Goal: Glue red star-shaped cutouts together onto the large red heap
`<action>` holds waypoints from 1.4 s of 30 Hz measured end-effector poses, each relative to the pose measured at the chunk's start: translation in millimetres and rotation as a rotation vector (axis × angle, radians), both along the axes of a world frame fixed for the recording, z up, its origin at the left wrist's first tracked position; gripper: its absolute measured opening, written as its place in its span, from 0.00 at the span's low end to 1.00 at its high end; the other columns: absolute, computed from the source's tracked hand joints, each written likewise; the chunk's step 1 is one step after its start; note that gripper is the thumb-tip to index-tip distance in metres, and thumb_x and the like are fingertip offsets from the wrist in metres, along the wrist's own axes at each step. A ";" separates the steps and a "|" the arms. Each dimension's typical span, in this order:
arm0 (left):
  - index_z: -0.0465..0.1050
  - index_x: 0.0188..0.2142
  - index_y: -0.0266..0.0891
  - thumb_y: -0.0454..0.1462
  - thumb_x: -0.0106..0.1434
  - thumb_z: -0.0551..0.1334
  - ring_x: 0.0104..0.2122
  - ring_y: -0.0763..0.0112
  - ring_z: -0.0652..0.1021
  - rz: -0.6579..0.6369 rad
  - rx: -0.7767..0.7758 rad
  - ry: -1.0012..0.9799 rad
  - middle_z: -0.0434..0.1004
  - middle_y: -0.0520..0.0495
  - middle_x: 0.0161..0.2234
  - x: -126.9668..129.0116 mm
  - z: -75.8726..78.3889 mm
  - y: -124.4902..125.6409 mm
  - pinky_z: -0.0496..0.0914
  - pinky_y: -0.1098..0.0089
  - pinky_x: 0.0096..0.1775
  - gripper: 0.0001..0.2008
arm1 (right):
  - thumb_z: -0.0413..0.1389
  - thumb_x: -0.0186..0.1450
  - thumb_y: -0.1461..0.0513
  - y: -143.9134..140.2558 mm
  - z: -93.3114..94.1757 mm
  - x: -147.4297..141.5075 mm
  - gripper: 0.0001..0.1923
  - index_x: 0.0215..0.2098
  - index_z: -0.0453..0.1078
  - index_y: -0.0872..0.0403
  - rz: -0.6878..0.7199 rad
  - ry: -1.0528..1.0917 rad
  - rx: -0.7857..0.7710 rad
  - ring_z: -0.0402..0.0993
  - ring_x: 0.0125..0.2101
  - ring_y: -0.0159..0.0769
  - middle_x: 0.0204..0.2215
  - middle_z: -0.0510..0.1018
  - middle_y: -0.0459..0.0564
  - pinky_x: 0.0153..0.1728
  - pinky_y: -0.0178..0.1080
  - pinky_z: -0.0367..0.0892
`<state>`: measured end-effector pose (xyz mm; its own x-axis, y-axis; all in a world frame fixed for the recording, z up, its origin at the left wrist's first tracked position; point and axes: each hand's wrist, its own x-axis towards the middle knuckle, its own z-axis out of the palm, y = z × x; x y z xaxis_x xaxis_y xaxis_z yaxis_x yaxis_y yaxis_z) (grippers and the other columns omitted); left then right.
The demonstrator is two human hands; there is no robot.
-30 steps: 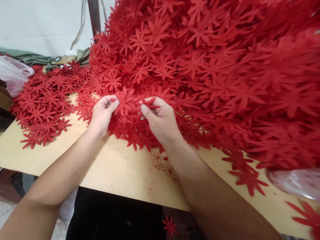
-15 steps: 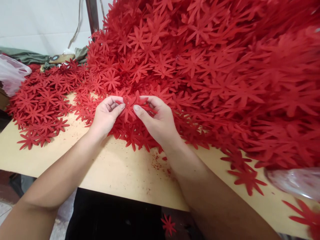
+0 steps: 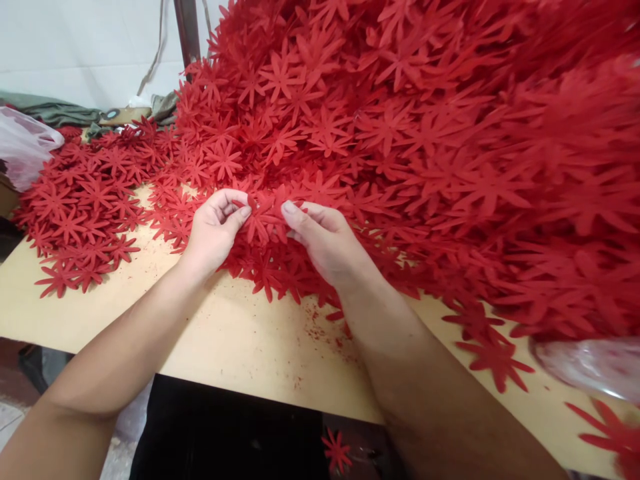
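Note:
My left hand (image 3: 216, 225) pinches a red flower-shaped cutout (image 3: 261, 221) between thumb and fingers, in front of the big pile. Close beside the cutout's right petals is my right hand (image 3: 325, 237), its thumb and fingers drawn together. What lies between those right fingertips, if anything, blends into the red behind and cannot be made out. Both hands are just above the near edge of the large heap of red flower cutouts (image 3: 390, 127), which have long narrow petals.
A smaller heap of the same cutouts (image 3: 75, 207) lies left on the pale tabletop (image 3: 220, 333), beside a plastic bag (image 3: 27, 143). Clear plastic (image 3: 595, 363) and loose cutouts are at the right. Red crumbs dot the front. One cutout (image 3: 337, 450) is below the table edge.
My right hand has shifted slightly right, widening the gap between the two thumbs. My left hand stays in nearly the same place, still pinching the cutout.

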<state>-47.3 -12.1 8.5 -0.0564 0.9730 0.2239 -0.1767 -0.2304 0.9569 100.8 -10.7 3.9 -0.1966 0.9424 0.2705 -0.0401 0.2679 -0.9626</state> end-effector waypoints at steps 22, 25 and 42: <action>0.64 0.27 0.39 0.32 0.55 0.64 0.24 0.79 0.69 0.084 -0.038 -0.039 0.69 0.55 0.24 -4.1 -3.4 5.9 0.66 0.77 0.31 0.08 | 0.62 0.53 0.55 4.4 -2.7 3.9 0.13 0.23 0.66 0.54 -0.055 -0.087 0.028 0.55 0.19 0.23 0.17 0.63 0.39 0.22 0.32 0.55; 0.63 0.28 0.40 0.32 0.55 0.63 0.22 0.78 0.69 0.100 -0.057 -0.078 0.69 0.55 0.23 -8.3 -3.7 10.2 0.66 0.76 0.30 0.08 | 0.62 0.53 0.58 6.5 -6.5 3.9 0.11 0.23 0.66 0.54 -0.138 -0.078 0.041 0.57 0.20 0.24 0.18 0.65 0.40 0.23 0.32 0.56; 0.70 0.27 0.36 0.43 0.47 0.71 0.24 0.80 0.69 -0.199 -0.134 0.011 0.70 0.55 0.24 12.8 -0.2 -13.0 0.66 0.74 0.32 0.15 | 0.51 0.60 0.43 -4.2 -7.2 -9.0 0.30 0.15 0.46 0.52 -0.328 -0.324 0.194 0.46 0.18 0.24 0.14 0.50 0.40 0.22 0.36 0.47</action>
<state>-34.5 -25.1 8.3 0.1408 0.9858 0.0914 -0.1957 -0.0628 0.9787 91.8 -14.9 -3.3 -0.0016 0.9073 0.4205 0.3692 0.3913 -0.8429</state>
